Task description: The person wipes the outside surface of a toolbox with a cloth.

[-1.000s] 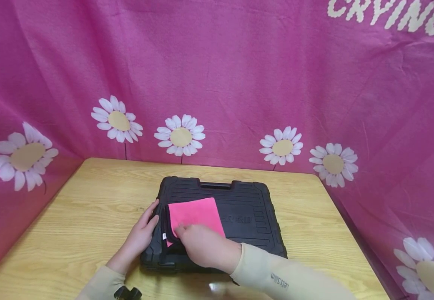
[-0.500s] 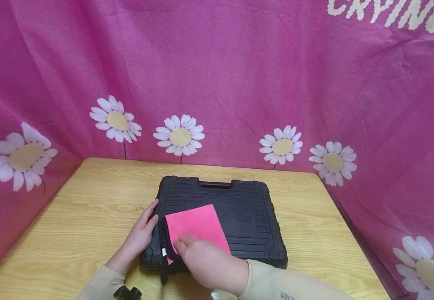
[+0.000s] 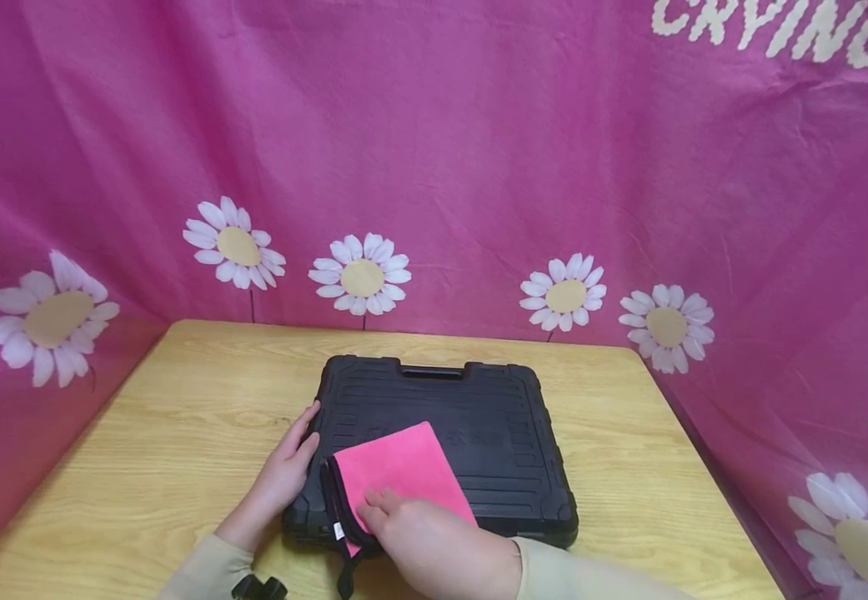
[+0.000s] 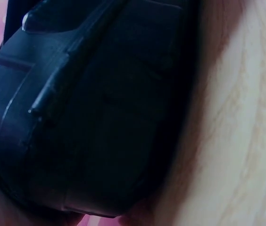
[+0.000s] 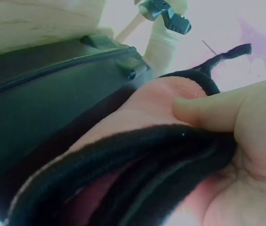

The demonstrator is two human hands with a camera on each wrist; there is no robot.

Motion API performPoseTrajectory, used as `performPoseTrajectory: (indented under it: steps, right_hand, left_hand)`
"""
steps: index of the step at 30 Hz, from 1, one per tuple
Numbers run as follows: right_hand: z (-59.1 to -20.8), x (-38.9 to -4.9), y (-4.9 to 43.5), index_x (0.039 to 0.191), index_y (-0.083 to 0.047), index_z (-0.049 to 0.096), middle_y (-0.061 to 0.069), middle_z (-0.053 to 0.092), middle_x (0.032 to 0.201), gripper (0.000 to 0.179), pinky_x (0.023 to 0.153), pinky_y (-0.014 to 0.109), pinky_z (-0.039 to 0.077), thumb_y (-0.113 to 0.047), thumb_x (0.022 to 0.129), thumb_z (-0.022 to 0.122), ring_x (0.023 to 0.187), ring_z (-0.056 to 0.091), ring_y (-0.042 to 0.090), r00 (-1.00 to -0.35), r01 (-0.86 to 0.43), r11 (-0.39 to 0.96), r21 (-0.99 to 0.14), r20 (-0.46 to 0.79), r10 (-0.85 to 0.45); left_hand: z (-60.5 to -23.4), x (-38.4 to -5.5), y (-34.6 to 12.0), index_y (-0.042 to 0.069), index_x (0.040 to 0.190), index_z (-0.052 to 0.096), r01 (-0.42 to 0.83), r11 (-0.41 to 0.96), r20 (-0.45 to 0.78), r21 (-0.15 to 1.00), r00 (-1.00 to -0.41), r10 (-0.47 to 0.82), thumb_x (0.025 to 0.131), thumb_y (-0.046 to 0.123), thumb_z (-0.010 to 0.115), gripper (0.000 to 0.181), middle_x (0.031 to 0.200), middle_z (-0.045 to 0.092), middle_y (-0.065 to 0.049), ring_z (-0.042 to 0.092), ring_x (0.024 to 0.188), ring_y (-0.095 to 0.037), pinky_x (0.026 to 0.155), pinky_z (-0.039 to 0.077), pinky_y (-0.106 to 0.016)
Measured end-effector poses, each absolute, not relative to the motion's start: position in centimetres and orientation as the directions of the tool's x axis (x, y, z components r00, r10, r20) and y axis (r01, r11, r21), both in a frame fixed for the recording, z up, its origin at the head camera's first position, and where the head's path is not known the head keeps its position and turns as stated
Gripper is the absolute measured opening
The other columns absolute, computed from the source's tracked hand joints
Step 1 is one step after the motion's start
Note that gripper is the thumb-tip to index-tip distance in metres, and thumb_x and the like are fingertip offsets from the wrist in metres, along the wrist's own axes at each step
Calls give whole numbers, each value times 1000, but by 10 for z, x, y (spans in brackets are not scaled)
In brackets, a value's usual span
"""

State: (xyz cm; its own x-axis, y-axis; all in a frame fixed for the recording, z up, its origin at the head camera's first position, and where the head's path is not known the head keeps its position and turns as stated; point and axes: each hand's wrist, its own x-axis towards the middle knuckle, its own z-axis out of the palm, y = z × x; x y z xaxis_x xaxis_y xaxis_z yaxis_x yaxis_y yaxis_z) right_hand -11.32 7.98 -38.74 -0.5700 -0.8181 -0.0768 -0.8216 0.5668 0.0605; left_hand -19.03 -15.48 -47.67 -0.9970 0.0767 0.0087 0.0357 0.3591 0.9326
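A black hard plastic carry case (image 3: 434, 408) lies closed on the table, its handle at the far side. My left hand (image 3: 283, 475) rests against the case's left edge with fingers extended; its dark side wall (image 4: 109, 122) fills much of the left wrist view. My right hand (image 3: 441, 537) holds a folded pink cloth (image 3: 396, 467) with black edging over the case's front left part. In the right wrist view the thumb presses on the cloth (image 5: 147, 103) and its folded layers show beneath. A black loop and a small white tag hang at its left edge.
The light wooden table (image 3: 178, 433) extends on both sides of the case. A magenta curtain (image 3: 449, 167) printed with daisies and white lettering encloses the back and sides. A black wrist camera (image 3: 259, 587) sits at the left sleeve.
My right hand has drawn the pink cloth down over the case toward its front edge, turning it slightly. The left hand keeps its place at the case's left edge.
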Motion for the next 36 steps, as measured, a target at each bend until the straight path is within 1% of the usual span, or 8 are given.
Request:
performPoseTrajectory:
  steps: [3,6,12,17,21,25,31,36]
  right_hand:
    - [-387,-113,84,143,-6,58,5,63,143,50,102,21,53,-4,94,68,127,62,10,-582,-812,584,0,-74,-810]
    - [-387,-113,86,143,-8,59,4,65,140,51,100,21,53,-3,93,68,125,64,10,-604,-795,606,-21,-62,-795]
    - [-387,-120,85,142,-9,61,5,65,140,44,105,23,51,0,99,60,128,63,11,-620,-782,622,-33,-56,-783]
    - [-385,-134,85,143,-10,60,3,66,141,44,108,25,50,2,102,53,129,63,11,-649,-751,655,-83,-85,-756]
    - [-385,-148,87,144,-9,60,4,66,141,44,107,26,51,1,101,56,129,63,13,-669,-737,673,-57,-83,-739]
    - [-387,-166,92,141,-5,61,8,67,139,42,108,29,51,4,101,56,128,65,18,-686,-725,688,-34,-60,-725]
    - [-387,-196,98,142,-3,61,11,66,140,40,113,36,48,3,103,52,130,64,24,-742,-659,746,-97,-83,-666]
    - [-389,-222,103,141,-3,62,13,68,137,41,112,39,48,4,100,57,127,66,25,-779,-607,782,-145,-88,-621]
  left_hand:
    - [-477,-190,-154,4,163,23,39,348,10,937,-996,84,112,14,36,54,169,16,-28,12,157,-47,126,12,-62]
    - [-478,-190,-154,4,163,23,36,349,8,936,-997,81,112,14,36,54,169,15,-27,10,158,-46,127,10,-61]
    - [-479,-191,-155,7,164,22,17,352,-11,936,-997,75,112,15,35,54,170,14,-25,8,158,-44,127,9,-60]
    - [-480,-191,-155,7,164,22,15,357,-13,934,-997,74,112,15,35,55,170,13,-25,9,158,-44,127,9,-60]
    - [-480,-191,-154,9,164,23,10,362,-15,932,-998,66,112,15,36,54,170,14,-24,10,158,-43,127,10,-60]
    - [-479,-191,-153,9,164,25,6,368,-17,930,-998,60,112,16,37,54,170,15,-23,11,158,-42,127,11,-59]
    - [-478,-191,-154,10,164,25,-1,379,-27,925,-998,62,112,17,37,54,170,14,-23,12,158,-42,127,11,-60]
    - [-477,-192,-155,11,165,24,-7,381,-33,925,-997,64,112,17,37,54,171,13,-22,11,158,-42,127,11,-60]
